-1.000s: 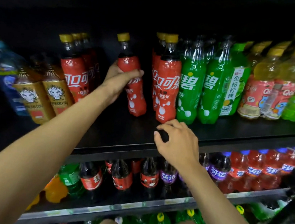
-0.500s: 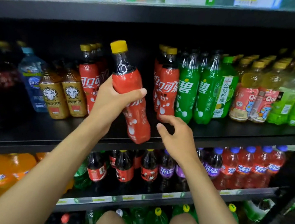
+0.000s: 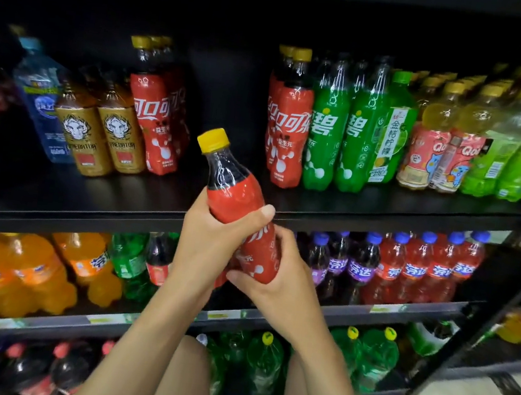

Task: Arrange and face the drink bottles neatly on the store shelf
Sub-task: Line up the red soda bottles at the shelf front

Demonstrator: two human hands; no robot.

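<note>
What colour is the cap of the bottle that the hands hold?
The cap is yellow; the head view shows it best.

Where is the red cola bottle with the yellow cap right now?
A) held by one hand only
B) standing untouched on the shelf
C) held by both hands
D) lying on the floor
C: the left hand grips the red cola bottle around its middle and the right hand wraps its base, in front of the shelf.

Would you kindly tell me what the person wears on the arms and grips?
Nothing that shows: both forearms are bare, with no sleeves in view. The left grip and right grip wear no gloves, rings, watch or bands that I can see.
</note>
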